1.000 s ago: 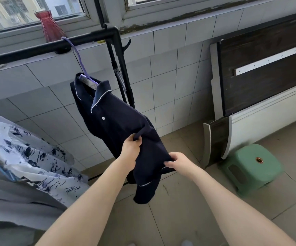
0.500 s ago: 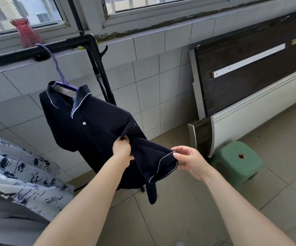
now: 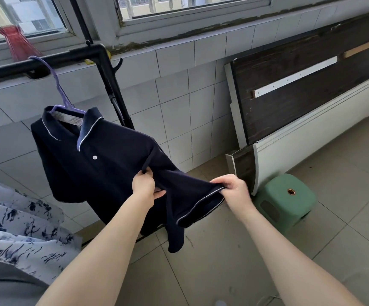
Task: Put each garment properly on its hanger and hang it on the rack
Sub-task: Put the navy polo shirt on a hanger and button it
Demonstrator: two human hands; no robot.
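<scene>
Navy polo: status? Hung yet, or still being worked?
Done: the navy polo is on the purple hanger, whose hook sits over the black rack bar. In hand: the left hand grips the shirt body and the right hand pinches the white-piped sleeve hem, pulling it out straight. Left: let go; the patterned garment at lower left is not visibly on a hanger.

Nothing for you to read here, no words, brand marks, numbers or signs anywhere. The navy polo shirt (image 3: 104,164) you're handling carries only plain white piping and one white button, and the pale patch inside its collar is too blurred to make out. The green stool (image 3: 286,202) and the patterned fabric (image 3: 22,219) beside you show no lettering.
</scene>
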